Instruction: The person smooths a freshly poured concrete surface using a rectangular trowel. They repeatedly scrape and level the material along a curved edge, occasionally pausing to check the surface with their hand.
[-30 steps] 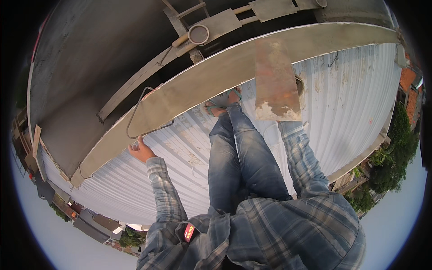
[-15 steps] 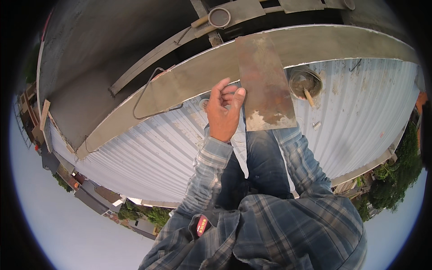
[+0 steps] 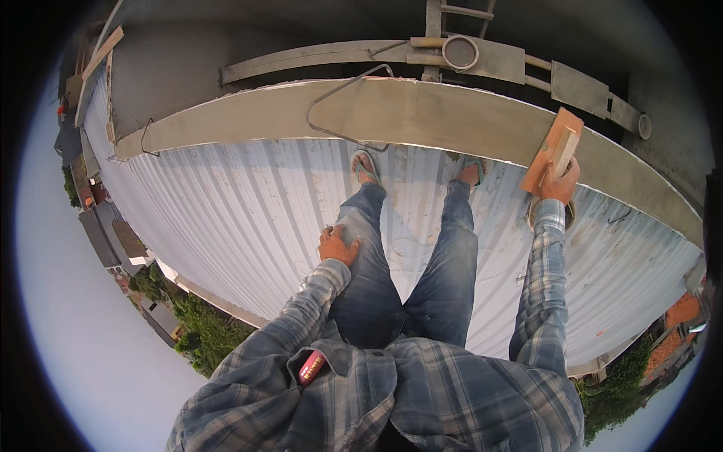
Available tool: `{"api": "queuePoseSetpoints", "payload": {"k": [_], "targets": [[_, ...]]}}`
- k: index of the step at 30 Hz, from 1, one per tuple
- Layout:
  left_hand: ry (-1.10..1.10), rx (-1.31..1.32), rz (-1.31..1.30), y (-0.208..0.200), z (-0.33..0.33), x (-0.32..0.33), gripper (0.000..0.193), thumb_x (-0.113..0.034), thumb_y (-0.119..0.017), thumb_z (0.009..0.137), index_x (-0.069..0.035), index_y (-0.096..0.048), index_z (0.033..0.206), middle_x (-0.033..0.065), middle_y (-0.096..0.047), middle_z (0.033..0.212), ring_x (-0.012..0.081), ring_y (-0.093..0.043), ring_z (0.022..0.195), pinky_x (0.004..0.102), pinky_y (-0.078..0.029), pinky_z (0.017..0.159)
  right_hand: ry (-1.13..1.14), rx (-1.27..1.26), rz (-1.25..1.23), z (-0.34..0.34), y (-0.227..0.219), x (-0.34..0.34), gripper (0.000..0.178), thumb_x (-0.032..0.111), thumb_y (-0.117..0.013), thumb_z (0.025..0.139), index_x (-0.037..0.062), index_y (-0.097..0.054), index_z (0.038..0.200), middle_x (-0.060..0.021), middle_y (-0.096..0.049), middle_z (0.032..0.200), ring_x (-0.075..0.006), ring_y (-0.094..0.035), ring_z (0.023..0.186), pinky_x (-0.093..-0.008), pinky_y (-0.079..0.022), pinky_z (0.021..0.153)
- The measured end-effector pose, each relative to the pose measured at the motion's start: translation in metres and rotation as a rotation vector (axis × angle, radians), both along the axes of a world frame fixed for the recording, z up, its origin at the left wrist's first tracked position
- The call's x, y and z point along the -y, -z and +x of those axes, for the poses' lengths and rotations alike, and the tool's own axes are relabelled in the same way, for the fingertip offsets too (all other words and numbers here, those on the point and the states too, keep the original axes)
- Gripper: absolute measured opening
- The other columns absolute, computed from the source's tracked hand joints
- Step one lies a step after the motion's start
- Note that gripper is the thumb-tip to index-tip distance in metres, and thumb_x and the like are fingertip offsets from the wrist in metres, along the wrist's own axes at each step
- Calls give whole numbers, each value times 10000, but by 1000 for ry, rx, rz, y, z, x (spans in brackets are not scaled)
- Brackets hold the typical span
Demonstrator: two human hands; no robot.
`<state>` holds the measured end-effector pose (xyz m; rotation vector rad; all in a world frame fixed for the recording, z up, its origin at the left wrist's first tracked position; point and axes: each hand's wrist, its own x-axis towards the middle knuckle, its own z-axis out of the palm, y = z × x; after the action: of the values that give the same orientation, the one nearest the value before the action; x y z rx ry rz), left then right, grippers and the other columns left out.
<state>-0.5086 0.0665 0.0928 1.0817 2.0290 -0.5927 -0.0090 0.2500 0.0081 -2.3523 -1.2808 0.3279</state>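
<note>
My right hand [image 3: 559, 183] is closed around the wooden handle of a plastering float [image 3: 544, 160]. The float's flat orange-brown board is tilted against the plastered ledge [image 3: 452, 109] on the right. Behind my right wrist, the rim of a bucket [image 3: 570, 214] shows; the rest of it is hidden. Down by my left thigh [image 3: 363, 233] is my left hand [image 3: 338, 246], fingers bent and apart, resting on the jeans. A small pale speck by its fingertips is too small to name.
Ribbed metal roofing [image 3: 248, 203] lies under my sandalled feet. A bent steel bar [image 3: 310, 113] juts over the ledge. Beyond it are planks [image 3: 316, 54] carrying a round bucket [image 3: 460, 53], and a ladder [image 3: 482, 15]. Trees [image 3: 199, 324] and rooftops lie below the roof's edge.
The float has moved right and turned, from in front of me to the ledge. My left hand has dropped from beside it to my thigh. The view has shifted, bringing my feet into sight.
</note>
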Motion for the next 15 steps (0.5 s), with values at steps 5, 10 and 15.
{"api": "queuePoseSetpoints", "payload": {"k": [5, 10, 15], "targets": [[-47, -51, -481, 26, -24, -8, 1138, -579, -840, 701, -193, -240, 1588, 206, -409, 1505, 398, -489, 1357, 495, -417, 1128, -179, -14, -35, -154, -3, -43, 596, 236, -698, 860, 53, -520, 1398, -200, -586, 1187, -405, -589, 1114, -487, -501, 945], [19, -145, -445, 79, -44, 3, 1044, -526, -826, 739, -193, -279, 1564, 178, -464, 1458, 362, -566, 1285, 436, -499, 1049, -321, 23, -88, -286, -25, -73, 593, 219, -709, 844, 91, -527, 1395, -143, -579, 1209, -374, -588, 1139, -481, -517, 955], [-101, -156, -346, 83, -45, 6, 686, -438, -749, 819, -110, -525, 1379, 165, -543, 1322, 354, -597, 1209, 460, -508, 1010, -194, 122, -149, -150, -12, -23, 632, 207, -694, 850, 72, -493, 1434, -182, -574, 1245, -386, -601, 1159, -483, -517, 973]]}}
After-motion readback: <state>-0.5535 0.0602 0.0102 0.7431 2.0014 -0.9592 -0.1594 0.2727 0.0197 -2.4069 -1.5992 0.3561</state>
